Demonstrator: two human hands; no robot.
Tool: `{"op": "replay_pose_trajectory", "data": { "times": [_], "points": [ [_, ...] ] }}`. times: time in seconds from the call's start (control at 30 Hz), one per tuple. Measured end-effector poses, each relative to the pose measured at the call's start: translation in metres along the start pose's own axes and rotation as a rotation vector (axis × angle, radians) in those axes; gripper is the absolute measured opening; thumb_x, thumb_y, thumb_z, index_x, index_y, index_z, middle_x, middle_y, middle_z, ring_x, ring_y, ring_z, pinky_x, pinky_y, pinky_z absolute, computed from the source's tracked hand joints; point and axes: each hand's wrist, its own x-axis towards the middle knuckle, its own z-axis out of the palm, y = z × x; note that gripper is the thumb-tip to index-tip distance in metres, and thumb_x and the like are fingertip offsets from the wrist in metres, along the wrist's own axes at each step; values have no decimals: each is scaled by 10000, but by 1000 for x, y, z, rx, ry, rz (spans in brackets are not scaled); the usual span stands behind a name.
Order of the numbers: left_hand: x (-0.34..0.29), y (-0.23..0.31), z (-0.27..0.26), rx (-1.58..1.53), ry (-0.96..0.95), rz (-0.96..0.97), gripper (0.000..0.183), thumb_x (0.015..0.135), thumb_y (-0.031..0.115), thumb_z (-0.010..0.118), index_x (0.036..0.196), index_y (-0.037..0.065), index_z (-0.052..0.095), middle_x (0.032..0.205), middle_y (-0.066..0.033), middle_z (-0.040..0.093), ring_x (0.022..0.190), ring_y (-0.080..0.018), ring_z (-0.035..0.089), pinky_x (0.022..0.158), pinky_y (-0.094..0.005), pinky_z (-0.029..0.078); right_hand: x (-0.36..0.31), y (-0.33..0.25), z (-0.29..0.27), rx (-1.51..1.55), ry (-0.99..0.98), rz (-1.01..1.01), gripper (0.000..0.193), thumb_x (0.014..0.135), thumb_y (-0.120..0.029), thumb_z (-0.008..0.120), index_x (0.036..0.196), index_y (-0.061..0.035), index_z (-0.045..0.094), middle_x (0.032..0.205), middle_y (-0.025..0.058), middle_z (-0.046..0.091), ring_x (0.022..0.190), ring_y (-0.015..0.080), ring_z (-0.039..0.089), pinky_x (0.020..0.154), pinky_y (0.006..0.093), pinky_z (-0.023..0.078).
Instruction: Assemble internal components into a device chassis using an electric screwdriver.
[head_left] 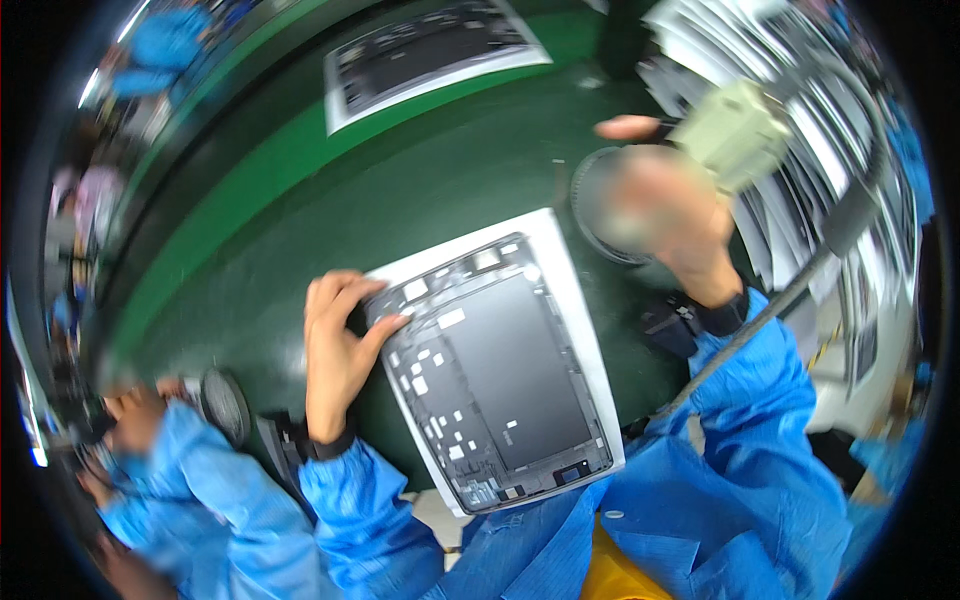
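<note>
An open tablet chassis (495, 375), dark grey with small white stickers dotted along its inner left side, is lying on a white rectangular tray (575, 300) in the middle of the green bench (300, 200), directly in front of me. My left hand (335, 350) is resting at the chassis's upper left corner: the thumb is lying on the frame edge, the fingers are curling over the corner, and the palm is facing the tray. This grip is lightly closed on the corner rather than lifting it. My left forearm, in a blue sleeve (370, 510) with a dark wrist strap, is coming up from the lower edge.

My right hand (670, 215) is raised above and to the right of the tray, well apart from the chassis, and is motion-blurred. It is wrapped around a pale cream boxy tool (735, 135), so this grip is clamped on the tool; I cannot tell how the fingers are lying. A dark cable (770, 310) is running down past my right wrist.

Behind the right hand, a dark round dish (590, 195) is sitting on the bench. Farther back, a white-bordered rectangular sheet (430, 55) with a dark picture is lying flat. Stacked pale trays (810, 110) are filling the right side. At lower left, another person's hands (130, 420), in a blue sleeve, are working beside a second round dark dish (225, 405).
</note>
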Motion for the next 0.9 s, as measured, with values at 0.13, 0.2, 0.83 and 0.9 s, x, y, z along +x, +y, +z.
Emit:
{"op": "replay_pose_trajectory", "data": {
  "times": [0.13,0.2,0.83,0.9],
  "points": [
    [6,-6,1,-131,-49,-3,336,620,120,771,917,25,646,877,-72,555,850,-235,493,739,-322,408,2,-38,2,55,-162,-16,461,856,-212,441,1147,144,411,529,-20,364,499,96,399,610,270,420],
    [0,-9,-3,-153,-18,-26,324,633,131,770,919,36,651,874,-64,555,852,-230,488,741,-319,404,5,-47,29,31,-279,-73,462,865,-218,423,1152,143,399,529,-22,362,500,87,395,605,261,411],
    [-11,-21,1,-214,39,65,445,585,244,785,943,27,634,877,-64,513,871,-254,464,792,-359,373,-2,42,171,185,-487,172,218,798,-107,602,906,82,582,538,23,496,483,99,476,558,290,482],
    [-11,-22,1,-210,39,67,447,585,244,785,944,25,634,876,-65,513,870,-254,465,793,-359,373,-2,43,171,167,-496,190,209,798,-103,599,903,77,583,537,26,494,480,101,474,551,286,477]
  ]
}}
